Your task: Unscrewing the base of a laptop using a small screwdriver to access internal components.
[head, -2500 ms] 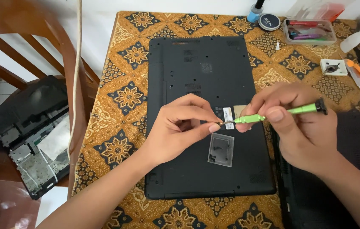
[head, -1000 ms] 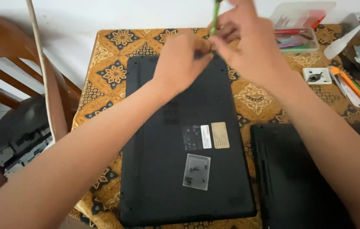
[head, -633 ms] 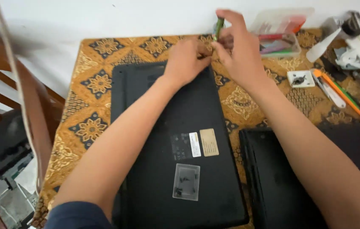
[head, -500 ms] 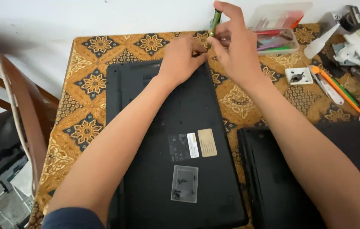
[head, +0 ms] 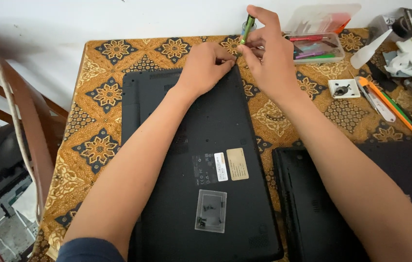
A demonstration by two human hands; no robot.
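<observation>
Black laptop (head: pixel 201 160) lies bottom-up on a patterned cloth (head: pixel 99 121), both hands at its far right corner. Right hand (head: pixel 269 53) grips a green screwdriver (head: pixel 248 26), held near upright with the tip down at the corner; the tip itself is hidden behind the fingers. Left hand (head: pixel 206 65) rests on the case just beside it, fingertips pinched together at the same spot; whether they hold a screw, cannot tell. Progress, as a judgement: early to middle. The bottom cover sits fully on with no gap showing, and a small clear tray (head: pixel 211 210) on the case holds a few screws, so some seem already out. This corner is in hand, the cover not yet lifted. Second dark laptop (head: pixel 361 204) lies to the right, a clear plastic box (head: pixel 317 46) and an orange cutter (head: pixel 385 99) further back.
</observation>
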